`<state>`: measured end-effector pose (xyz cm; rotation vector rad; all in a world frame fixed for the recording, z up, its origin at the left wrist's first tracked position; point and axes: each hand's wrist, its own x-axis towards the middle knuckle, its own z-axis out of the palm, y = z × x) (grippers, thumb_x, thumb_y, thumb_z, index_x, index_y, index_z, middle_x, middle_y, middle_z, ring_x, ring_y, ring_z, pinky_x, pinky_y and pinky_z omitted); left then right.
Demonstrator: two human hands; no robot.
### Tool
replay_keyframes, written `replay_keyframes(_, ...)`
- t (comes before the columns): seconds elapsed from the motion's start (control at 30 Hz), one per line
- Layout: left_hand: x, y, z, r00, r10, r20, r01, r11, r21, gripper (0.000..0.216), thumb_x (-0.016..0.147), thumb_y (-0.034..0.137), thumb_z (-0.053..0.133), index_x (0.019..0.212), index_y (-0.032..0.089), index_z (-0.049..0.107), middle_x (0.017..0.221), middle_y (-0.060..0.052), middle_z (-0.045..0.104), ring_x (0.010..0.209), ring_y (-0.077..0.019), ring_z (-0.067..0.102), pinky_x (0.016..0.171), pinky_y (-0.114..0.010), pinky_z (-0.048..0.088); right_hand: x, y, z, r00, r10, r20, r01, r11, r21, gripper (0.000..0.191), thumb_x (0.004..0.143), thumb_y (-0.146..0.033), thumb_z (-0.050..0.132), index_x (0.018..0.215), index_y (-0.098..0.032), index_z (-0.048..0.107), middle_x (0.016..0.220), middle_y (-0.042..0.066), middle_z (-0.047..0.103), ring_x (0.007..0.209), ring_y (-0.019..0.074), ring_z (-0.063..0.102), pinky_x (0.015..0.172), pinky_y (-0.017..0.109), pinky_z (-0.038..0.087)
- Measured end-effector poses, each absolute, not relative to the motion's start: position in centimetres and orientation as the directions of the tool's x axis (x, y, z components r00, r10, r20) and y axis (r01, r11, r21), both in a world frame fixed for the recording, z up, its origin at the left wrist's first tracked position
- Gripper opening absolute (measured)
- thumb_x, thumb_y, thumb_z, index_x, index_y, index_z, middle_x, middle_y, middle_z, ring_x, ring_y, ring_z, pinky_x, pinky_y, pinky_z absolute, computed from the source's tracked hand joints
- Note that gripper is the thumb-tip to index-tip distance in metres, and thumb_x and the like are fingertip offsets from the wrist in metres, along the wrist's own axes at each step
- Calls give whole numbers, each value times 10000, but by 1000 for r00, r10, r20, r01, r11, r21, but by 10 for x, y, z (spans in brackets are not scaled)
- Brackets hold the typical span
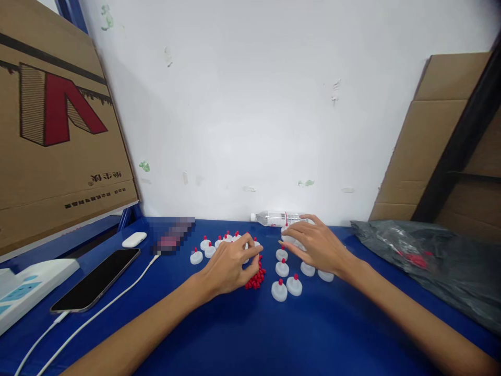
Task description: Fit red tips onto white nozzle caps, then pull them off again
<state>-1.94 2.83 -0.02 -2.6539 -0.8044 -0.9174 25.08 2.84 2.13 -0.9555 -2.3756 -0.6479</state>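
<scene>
My left hand (235,261) is over the left group of white caps, its thumb and index finger curled close together beside a pile of small red tips (255,281). Whatever lies between those fingertips is too small or hidden to name. Several white round caps with red tips, such as one white cap (196,257), stand around and behind this hand. My right hand (317,245) reaches over the right group, fingers stretched forward and apart from the thumb. White caps show under its fingers, and a nearer white cap (279,291) stands in front.
A clear plastic bottle (274,218) lies against the white wall. On the left are a phone (96,279), white cables, a white earbud case (134,239) and a white power strip (27,284). A large cardboard box (58,172) stands behind them. Grey plastic bag (430,266) at right.
</scene>
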Motion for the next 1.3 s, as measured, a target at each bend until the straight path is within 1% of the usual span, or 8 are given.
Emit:
replay_keyframes(0.1, -18, 29, -3, 644, 389, 658, 549, -835, -44, 299, 946, 213, 486, 1206, 232, 631, 971, -30, 621, 540, -66, 460, 507, -207, 352, 248, 16, 23, -625, 399, 671, 715, 637, 287, 212, 974, -374, 572, 1023, -194, 674, 953, 68, 724, 864, 212, 666, 996, 469, 422)
replay_keyframes(0.23, -16, 29, -4, 627, 374, 683, 527, -850, -19, 293, 946, 197, 502, 1207, 236, 630, 1002, -29, 635, 558, -64, 481, 519, -202, 369, 238, 4, 21, -650, 363, 667, 681, 667, 301, 157, 992, -275, 537, 1088, -187, 625, 1004, 79, 697, 933, 220, 640, 946, 445, 445)
replay_keyframes(0.47, -17, 29, -2, 573, 390, 720, 494, -866, 76, 302, 946, 157, 524, 1197, 254, 661, 1054, -39, 667, 606, -62, 575, 586, -203, 454, 230, -5, 18, -672, 378, 636, 667, 683, 298, 270, 1014, -180, 457, 1264, -201, 556, 1158, 114, 663, 986, 226, 647, 835, 399, 526)
replay_keyframes(0.7, -15, 29, -3, 560, 380, 736, 487, -870, 78, 301, 950, 200, 583, 1246, 188, 635, 946, -39, 723, 556, -76, 587, 562, -206, 475, 234, -2, 9, -622, 430, 655, 675, 718, 169, 409, 1012, -300, 512, 1406, -222, 435, 1281, 128, 602, 1149, 247, 602, 938, 424, 547)
replay_keyframes(0.8, -13, 28, -3, 572, 321, 755, 440, -897, 47, 289, 956, 196, 584, 1238, 168, 639, 926, -51, 740, 632, -104, 653, 574, -203, 494, 233, -1, 7, -625, 419, 659, 660, 734, 160, 412, 1006, -307, 524, 1400, -221, 441, 1242, 124, 620, 1120, 243, 615, 928, 422, 562)
replay_keyframes(0.97, -12, 27, -3, 601, 256, 757, 340, -939, 48, 187, 971, 181, 571, 1114, 154, 689, 996, -65, 752, 872, -161, 719, 732, -242, 569, 231, -2, 9, -657, 353, 666, 603, 776, 184, 383, 993, -262, 550, 1361, -186, 476, 1182, 122, 654, 1065, 224, 634, 910, 400, 573)
replay_keyframes(1.13, -12, 29, -5, 598, 286, 749, 294, -947, 127, 178, 974, 152, 557, 1050, 156, 718, 943, -55, 762, 820, -153, 723, 701, -226, 562, 229, -4, 10, -664, 329, 672, 587, 786, 195, 310, 984, -197, 555, 1294, -186, 543, 1159, 112, 668, 1050, 211, 643, 903, 379, 571)
replay_keyframes(1.3, -12, 29, -6, 570, 312, 760, 258, -946, 194, 158, 948, 143, 598, 1034, 149, 731, 912, -55, 771, 793, -160, 731, 702, -230, 555, 230, -4, 6, -641, 346, 685, 580, 803, 136, 313, 990, -224, 555, 1302, -201, 546, 1187, 103, 669, 1071, 200, 644, 913, 362, 571)
